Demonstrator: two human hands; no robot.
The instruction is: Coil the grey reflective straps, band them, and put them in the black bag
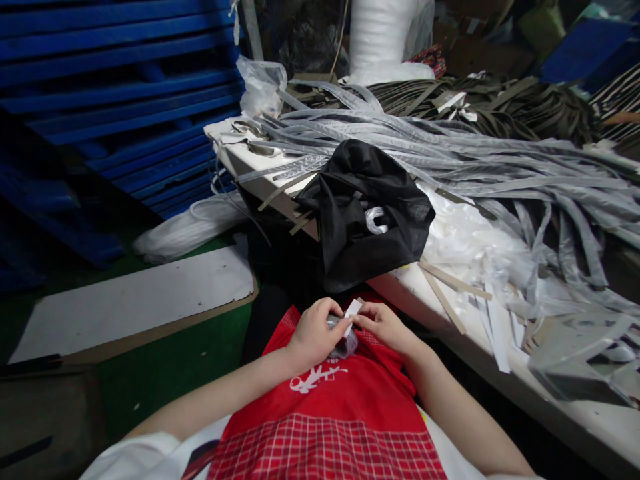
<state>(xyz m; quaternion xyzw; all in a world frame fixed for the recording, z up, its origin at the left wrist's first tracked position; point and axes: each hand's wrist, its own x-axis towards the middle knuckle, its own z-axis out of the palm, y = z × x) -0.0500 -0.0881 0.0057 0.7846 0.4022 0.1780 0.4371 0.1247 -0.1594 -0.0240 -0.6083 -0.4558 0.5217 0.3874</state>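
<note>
Over my lap, my left hand (319, 331) and my right hand (383, 325) meet with fingertips pinched on a small white strip (353, 312). The strip tilts up between the two thumbs; whether it is paper or plastic I cannot tell. Below it, a clear crumpled plastic piece (346, 345) hangs against my red apron (370, 373), partly hidden by my left hand. Just beyond my hands, a black bag (345, 247) lies open on the table edge with a coiled white cord (376, 220) inside.
Long plastic-wrapped strips (450, 150) cover the white table (505, 380), with dark strips (520, 110) behind them. Beige strips (445, 293) lie near the edge. Blue pallets (120, 73) are stacked at left. A white board (145, 297) rests on the green floor (165, 370).
</note>
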